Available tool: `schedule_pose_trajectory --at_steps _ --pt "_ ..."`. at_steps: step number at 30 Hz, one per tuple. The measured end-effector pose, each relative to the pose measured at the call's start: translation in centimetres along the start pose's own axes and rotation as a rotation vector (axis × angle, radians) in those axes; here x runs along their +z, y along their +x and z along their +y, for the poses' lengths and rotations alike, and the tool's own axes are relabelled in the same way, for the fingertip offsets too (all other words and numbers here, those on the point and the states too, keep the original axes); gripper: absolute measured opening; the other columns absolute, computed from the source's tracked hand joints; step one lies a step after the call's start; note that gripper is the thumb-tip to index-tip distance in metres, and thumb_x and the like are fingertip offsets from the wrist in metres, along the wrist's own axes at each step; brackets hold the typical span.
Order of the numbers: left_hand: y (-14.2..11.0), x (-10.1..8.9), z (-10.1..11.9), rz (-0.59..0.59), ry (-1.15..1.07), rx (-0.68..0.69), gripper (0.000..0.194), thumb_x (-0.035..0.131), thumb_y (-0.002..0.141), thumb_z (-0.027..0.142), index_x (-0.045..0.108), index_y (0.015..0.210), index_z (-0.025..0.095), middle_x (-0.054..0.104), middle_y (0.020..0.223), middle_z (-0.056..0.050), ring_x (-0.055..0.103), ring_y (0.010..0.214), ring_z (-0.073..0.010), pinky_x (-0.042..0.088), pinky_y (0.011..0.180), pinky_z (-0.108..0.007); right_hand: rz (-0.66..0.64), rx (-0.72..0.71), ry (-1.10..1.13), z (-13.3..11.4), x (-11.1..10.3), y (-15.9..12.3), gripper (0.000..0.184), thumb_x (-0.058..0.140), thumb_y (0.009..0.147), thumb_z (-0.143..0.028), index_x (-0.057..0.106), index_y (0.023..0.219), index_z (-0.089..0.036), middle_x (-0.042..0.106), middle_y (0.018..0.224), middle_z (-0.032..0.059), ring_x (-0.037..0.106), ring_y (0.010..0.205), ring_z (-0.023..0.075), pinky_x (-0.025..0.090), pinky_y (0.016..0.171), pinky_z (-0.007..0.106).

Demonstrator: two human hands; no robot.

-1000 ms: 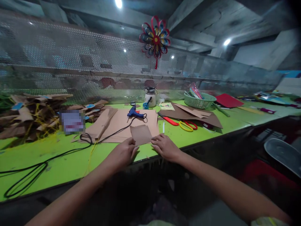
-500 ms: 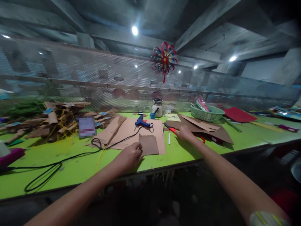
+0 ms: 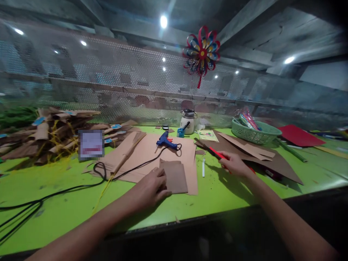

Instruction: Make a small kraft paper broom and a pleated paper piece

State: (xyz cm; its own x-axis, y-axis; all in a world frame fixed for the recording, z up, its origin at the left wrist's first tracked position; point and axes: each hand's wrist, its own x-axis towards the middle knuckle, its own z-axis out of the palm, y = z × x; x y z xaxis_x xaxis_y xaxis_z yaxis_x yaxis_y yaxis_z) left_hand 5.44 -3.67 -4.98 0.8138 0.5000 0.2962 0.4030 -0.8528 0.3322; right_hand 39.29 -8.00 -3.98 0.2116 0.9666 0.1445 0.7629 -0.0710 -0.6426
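Observation:
My left hand [image 3: 155, 183] is closed at the left edge of a small folded piece of brown paper [image 3: 175, 177], fingers curled and thumb along its lower side. That paper lies over larger light-brown sheets [image 3: 148, 154]. In my right hand [image 3: 235, 164] is a pair of scissors [image 3: 215, 152] with red handles, its dark blades pointing up and left, just above the table. A blue glue gun [image 3: 166, 140] rests on the sheets, its black cord trailing left. Between my hands lies a short white stick [image 3: 203, 168].
On the green table [image 3: 67, 203], rolled brown paper bundles [image 3: 54, 137] are heaped at left. A green basket [image 3: 255, 135] with plastic-wrapped items, dark brown card [image 3: 282, 166] and red card [image 3: 301, 135] are at right. A white jar [image 3: 187, 123] stands behind, beside a small blue bottle [image 3: 180, 132].
My right hand has lifted the scissors slightly off the table and gripped them further round the handles. My left hand stays by the brown paper. The view has tilted and come closer.

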Motion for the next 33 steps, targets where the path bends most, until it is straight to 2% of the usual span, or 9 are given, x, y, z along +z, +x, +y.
schedule_pose_trajectory --at_steps 1,3,7,12,17,20,27,30,33 --pt "0.0 0.0 0.0 -0.010 -0.004 0.000 0.019 0.052 0.086 0.028 0.057 0.073 0.016 0.052 0.092 -0.007 0.049 0.089 -0.0194 0.044 0.076 -0.031 -0.101 0.021 0.154 -0.4 0.1 -0.6 0.033 0.044 0.081 -0.021 0.059 0.111 -0.015 0.047 0.055 -0.0024 0.043 0.044 0.0108 0.033 0.042 0.023" --pt "0.1 -0.1 0.0 -0.025 -0.003 -0.017 0.020 0.049 0.088 0.027 0.056 0.072 0.016 0.051 0.092 -0.006 0.048 0.087 -0.0187 0.043 0.075 -0.030 -0.246 0.052 0.322 -1.1 0.6 -1.1 0.029 0.051 0.079 -0.027 0.062 0.104 -0.015 0.041 0.050 -0.0056 0.037 0.041 0.0084 0.028 0.041 0.021" --pt "0.0 -0.1 0.2 -0.041 0.032 -0.055 0.020 0.044 0.089 0.025 0.054 0.073 0.017 0.050 0.088 -0.006 0.047 0.084 -0.0185 0.043 0.074 -0.031 -0.378 0.092 0.386 -1.7 1.1 -0.3 0.024 0.057 0.074 -0.029 0.064 0.093 -0.016 0.042 0.051 -0.0063 0.035 0.041 0.0062 0.024 0.039 0.018" --pt "-0.1 0.1 0.3 -0.011 0.049 -0.044 0.020 0.042 0.089 0.021 0.052 0.072 0.017 0.051 0.089 -0.006 0.048 0.083 -0.0184 0.043 0.074 -0.032 -0.389 0.139 0.505 -0.8 0.3 0.4 0.023 0.058 0.070 -0.029 0.063 0.086 -0.013 0.053 0.062 -0.0018 0.039 0.043 0.0055 0.024 0.036 0.017" --pt "-0.1 0.3 0.2 0.005 0.064 -0.019 0.018 0.043 0.088 0.019 0.053 0.074 0.017 0.050 0.087 -0.006 0.047 0.082 -0.0182 0.043 0.074 -0.032 -0.387 0.187 0.554 0.2 0.0 -0.8 0.029 0.058 0.071 -0.030 0.064 0.093 -0.013 0.058 0.064 0.0000 0.041 0.042 0.0055 0.027 0.036 0.017" --pt "-0.1 0.3 0.3 0.006 0.063 -0.014 0.017 0.043 0.088 0.020 0.052 0.075 0.017 0.051 0.090 -0.006 0.047 0.083 -0.0182 0.043 0.074 -0.032 -0.430 0.192 0.595 0.6 0.1 -1.5 0.032 0.057 0.072 -0.027 0.064 0.099 -0.011 0.060 0.065 0.0016 0.042 0.041 0.0051 0.027 0.036 0.016" --pt "-0.4 0.2 0.6 0.026 0.055 -0.028 0.016 0.044 0.090 0.023 0.056 0.081 0.017 0.051 0.092 -0.006 0.048 0.086 -0.0187 0.043 0.075 -0.031 -0.620 0.107 0.464 0.0 -0.3 -2.2 0.032 0.049 0.072 -0.021 0.068 0.096 -0.010 0.064 0.065 0.0039 0.044 0.041 0.0054 0.031 0.037 0.016" --pt "-0.4 0.4 0.7 0.048 0.052 -0.002 0.023 0.039 0.094 0.027 0.061 0.099 0.020 0.050 0.092 -0.006 0.048 0.084 -0.0178 0.042 0.075 -0.030 -0.684 0.046 0.366 -1.1 -0.5 -2.3 0.031 0.049 0.075 -0.022 0.069 0.096 -0.011 0.054 0.053 -0.0017 0.040 0.038 0.0052 0.029 0.036 0.015" --pt "-0.2 0.7 0.5 0.047 0.080 0.052 0.031 0.038 0.094 0.030 0.061 0.112 0.021 0.050 0.091 -0.007 0.048 0.082 -0.0177 0.042 0.075 -0.030 -0.715 0.010 0.233 -2.2 -0.5 -2.2 0.034 0.053 0.079 -0.033 0.067 0.103 -0.013 0.048 0.051 -0.0041 0.039 0.039 0.0059 0.029 0.035 0.015"
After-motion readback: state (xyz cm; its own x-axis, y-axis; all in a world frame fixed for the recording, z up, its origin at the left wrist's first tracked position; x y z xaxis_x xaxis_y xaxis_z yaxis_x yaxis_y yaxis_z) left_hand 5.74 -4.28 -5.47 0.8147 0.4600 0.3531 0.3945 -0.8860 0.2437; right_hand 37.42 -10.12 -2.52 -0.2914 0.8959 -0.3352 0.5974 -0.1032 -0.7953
